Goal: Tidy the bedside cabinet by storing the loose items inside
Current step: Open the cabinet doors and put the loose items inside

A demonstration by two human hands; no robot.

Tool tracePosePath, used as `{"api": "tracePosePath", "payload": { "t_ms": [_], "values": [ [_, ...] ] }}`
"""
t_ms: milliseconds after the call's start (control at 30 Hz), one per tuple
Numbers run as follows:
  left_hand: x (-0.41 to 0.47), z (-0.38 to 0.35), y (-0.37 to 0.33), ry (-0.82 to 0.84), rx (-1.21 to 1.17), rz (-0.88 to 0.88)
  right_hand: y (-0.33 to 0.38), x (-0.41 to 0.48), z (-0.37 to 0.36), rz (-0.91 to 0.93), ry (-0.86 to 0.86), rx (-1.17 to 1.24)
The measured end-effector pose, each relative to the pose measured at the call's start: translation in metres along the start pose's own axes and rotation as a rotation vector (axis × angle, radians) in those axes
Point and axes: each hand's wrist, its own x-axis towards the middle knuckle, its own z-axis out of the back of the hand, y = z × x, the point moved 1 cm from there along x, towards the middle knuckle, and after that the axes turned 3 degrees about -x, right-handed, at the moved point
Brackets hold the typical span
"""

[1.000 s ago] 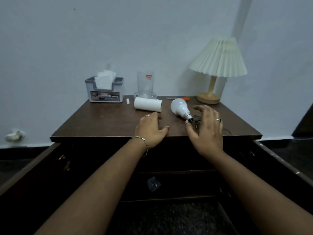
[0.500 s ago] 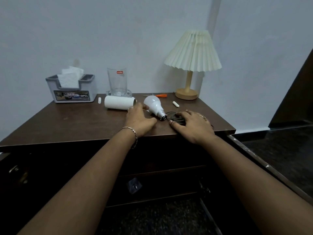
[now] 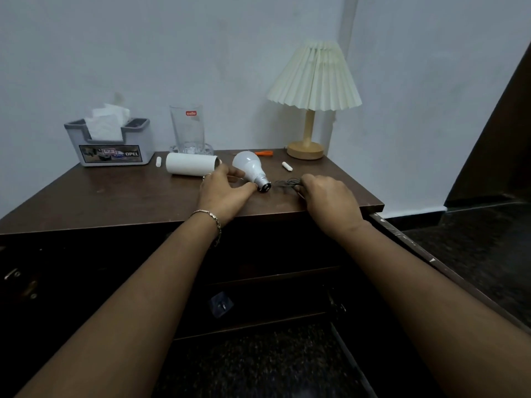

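One dark wooden bedside cabinet [image 3: 115, 196] carries everything on its top. At the back right corner stands one lamp [image 3: 314, 79] with a pleated shade, and at the back left one tissue holder [image 3: 112, 147]. Two hands work near the front edge. The left hand [image 3: 221, 196] grips the neck of one white bulb [image 3: 248, 165], which lies on its side. The right hand [image 3: 327, 202] clenches one coil of thin black cable [image 3: 287, 183]. One glass tumbler [image 3: 187, 127] stands behind one white tube [image 3: 191, 164]. Smallest are one orange-handled tool [image 3: 264, 153] and two white sticks [image 3: 287, 166] [image 3: 158, 161].

Tissue box [image 3: 112, 150] reads "OPEL"; glass [image 3: 187, 127] (red sticker) "cello".
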Motion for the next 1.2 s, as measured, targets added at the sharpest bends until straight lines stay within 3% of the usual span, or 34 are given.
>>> {"api": "tracePosePath", "payload": {
  "t_ms": [267,433,533,600,867,1033,1200],
  "values": [
    [-0.020,0.000,-0.006,0.063,-0.077,0.058,0.002,-0.001,0.025,-0.380,-0.173,0.621],
    [-0.025,0.001,-0.007,0.113,-0.228,0.076,0.025,-0.009,0.041,-0.538,0.010,1.488],
    [-0.036,0.003,-0.014,0.128,-0.494,0.110,0.039,-0.021,0.044,-0.499,0.164,1.670],
    [-0.050,0.004,-0.017,0.234,-0.712,0.177,0.047,-0.030,0.043,-0.481,0.284,1.764],
    [-0.099,0.014,0.023,0.581,-0.942,0.368,0.055,-0.068,0.019,-0.443,0.737,1.754],
    [-0.110,0.018,0.070,0.532,-0.889,0.533,0.064,-0.080,-0.020,-0.534,0.995,1.619],
    [-0.110,0.008,0.106,0.427,-0.770,0.610,0.073,-0.081,-0.057,-0.639,1.083,1.506]
  ]
}}
